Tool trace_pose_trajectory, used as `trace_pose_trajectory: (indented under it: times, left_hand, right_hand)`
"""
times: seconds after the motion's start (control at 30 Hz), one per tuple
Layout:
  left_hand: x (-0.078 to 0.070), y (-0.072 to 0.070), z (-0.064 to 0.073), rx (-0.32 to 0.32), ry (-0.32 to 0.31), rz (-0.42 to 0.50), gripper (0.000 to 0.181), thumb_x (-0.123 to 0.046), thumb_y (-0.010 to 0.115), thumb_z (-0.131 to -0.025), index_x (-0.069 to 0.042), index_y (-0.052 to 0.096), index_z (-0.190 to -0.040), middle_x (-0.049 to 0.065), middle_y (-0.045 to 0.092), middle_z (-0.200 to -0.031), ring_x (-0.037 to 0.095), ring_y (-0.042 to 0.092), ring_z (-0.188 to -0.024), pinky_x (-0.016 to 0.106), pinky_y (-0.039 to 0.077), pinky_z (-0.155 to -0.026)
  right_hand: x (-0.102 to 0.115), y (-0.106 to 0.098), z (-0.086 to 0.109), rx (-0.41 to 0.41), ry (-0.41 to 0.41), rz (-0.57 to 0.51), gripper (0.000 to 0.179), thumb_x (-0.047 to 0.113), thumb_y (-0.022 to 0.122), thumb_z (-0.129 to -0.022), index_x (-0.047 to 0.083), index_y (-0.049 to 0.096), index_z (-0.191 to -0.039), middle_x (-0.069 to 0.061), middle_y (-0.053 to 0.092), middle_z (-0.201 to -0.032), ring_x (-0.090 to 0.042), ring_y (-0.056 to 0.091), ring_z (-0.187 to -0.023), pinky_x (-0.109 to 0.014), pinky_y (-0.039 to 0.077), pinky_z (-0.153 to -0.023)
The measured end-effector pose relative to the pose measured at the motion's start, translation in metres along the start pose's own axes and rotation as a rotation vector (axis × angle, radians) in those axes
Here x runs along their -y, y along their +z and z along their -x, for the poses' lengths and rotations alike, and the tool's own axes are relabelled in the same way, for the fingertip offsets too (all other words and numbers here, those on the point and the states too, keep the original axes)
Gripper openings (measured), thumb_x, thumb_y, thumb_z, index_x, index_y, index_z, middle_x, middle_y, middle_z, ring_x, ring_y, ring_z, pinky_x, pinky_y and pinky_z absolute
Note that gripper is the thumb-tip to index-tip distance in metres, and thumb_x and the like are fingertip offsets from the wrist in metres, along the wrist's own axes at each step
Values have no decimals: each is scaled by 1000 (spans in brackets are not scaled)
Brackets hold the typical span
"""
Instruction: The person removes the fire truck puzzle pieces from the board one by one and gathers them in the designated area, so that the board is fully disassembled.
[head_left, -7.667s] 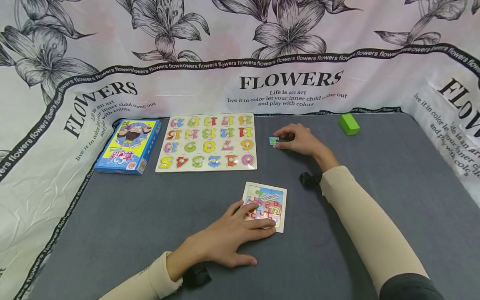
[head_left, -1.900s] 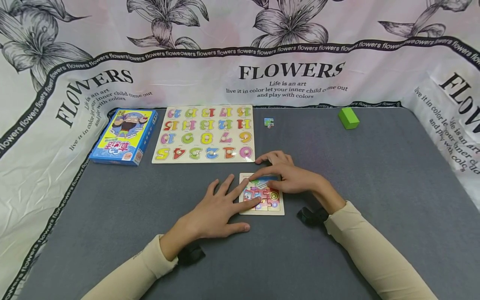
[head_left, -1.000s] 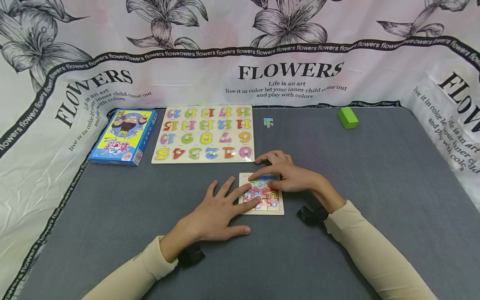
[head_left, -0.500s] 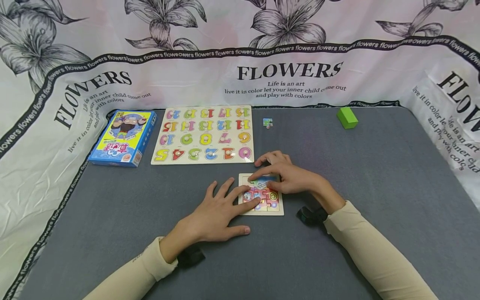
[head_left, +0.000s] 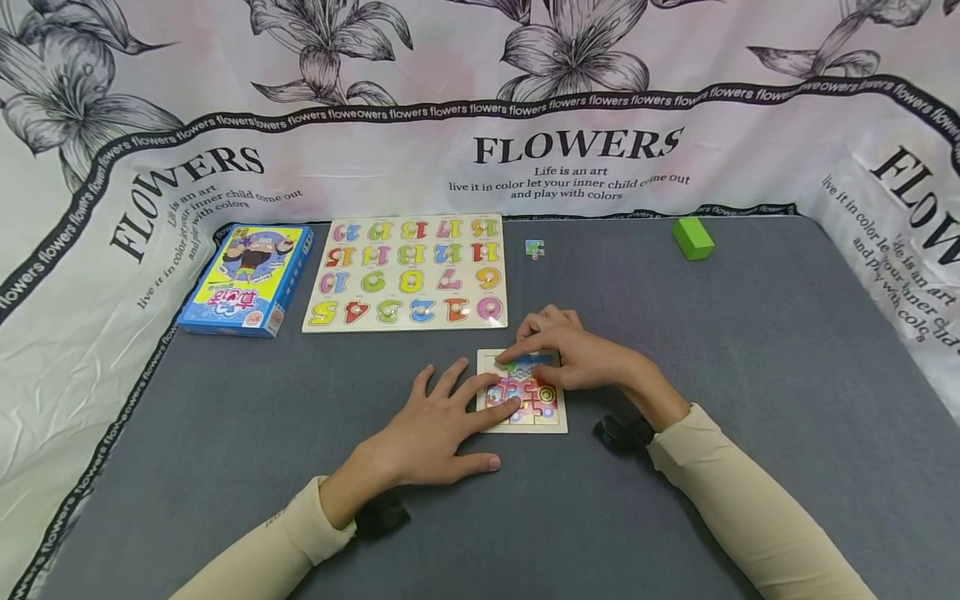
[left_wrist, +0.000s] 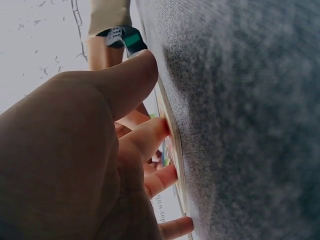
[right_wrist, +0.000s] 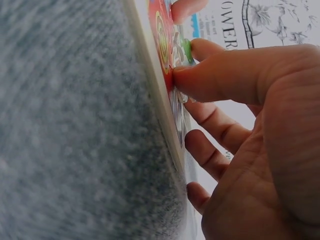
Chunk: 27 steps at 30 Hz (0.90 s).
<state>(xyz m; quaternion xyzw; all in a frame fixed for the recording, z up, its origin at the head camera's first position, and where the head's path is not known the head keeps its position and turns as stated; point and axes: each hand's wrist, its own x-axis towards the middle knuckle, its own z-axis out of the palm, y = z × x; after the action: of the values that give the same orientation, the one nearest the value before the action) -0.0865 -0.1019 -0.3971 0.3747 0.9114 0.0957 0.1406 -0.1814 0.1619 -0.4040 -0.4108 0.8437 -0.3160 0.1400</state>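
A small framed jigsaw puzzle [head_left: 555, 417] with pink, red and blue pieces lies on the grey table. Across its left side rests my left hand [head_left: 423, 433], fingers spread straight, fingertips on the picture and frame. My right hand [head_left: 581, 354] is over the top of the puzzle, thumb and index finger pinching a blue-and-green jigsaw piece [head_left: 521, 364] at its upper part. In the right wrist view that jigsaw piece [right_wrist: 179, 50] looks slightly raised, its edge partly hidden by the thumb. A loose jigsaw piece [head_left: 535, 248] lies farther back on the table.
Behind the puzzle stands a number board [head_left: 405, 292] lying flat, with a blue and yellow box [head_left: 243, 279] to its left. A green block [head_left: 693, 238] sits at the back right. Flower-printed cloth [head_left: 577, 158] borders the table's far side.
Earlier the right hand held a small piece at the back; that piece now lies there and the hand is at the puzzle. During the last second both hands have barely moved.
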Motion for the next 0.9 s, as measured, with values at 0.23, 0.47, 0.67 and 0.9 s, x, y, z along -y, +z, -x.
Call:
trace_pose_trajectory:
  times: [0.23, 0.47, 0.67, 0.9]
  left_hand:
    - [0, 0, 0, 3, -4, 5, 72, -66, 53, -97, -43, 28, -160, 2, 25, -169, 43, 14, -157, 76, 15, -115]
    - [-1, -1, 0, 6, -11, 12, 71, -66, 53, -97, -43, 29, -160, 2, 25, -169, 43, 13, -157, 76, 14, -116]
    - [-1, -1, 0, 13, -18, 9, 72, -66, 53, -96, -43, 29, -159, 1, 25, -169, 43, 14, -157, 76, 13, -116]
    - [-2, -2, 0, 18, -23, 7, 72, -67, 53, -96, -43, 29, -159, 1, 25, -169, 42, 13, -157, 76, 13, -116]
  right_hand:
    - [3, 0, 0, 6, 10, 5, 46, 6, 69, -90, 27, 71, -130, 5, 62, -105, -15, 36, -91, -44, 21, -90]
    - [3, -1, 0, -16, 21, -11, 41, 11, 76, -89, 21, 69, -128, 5, 66, -111, -17, 40, -94, -43, 23, -88]
    - [3, -2, 0, -16, 22, 3, 38, 13, 77, -88, 20, 72, -125, 4, 65, -107, -15, 40, -93, -42, 23, -88]
    - [2, -2, 0, -13, 22, 4, 37, 14, 77, -89, 20, 73, -125, 4, 64, -103, -17, 42, -92, -41, 23, -87]
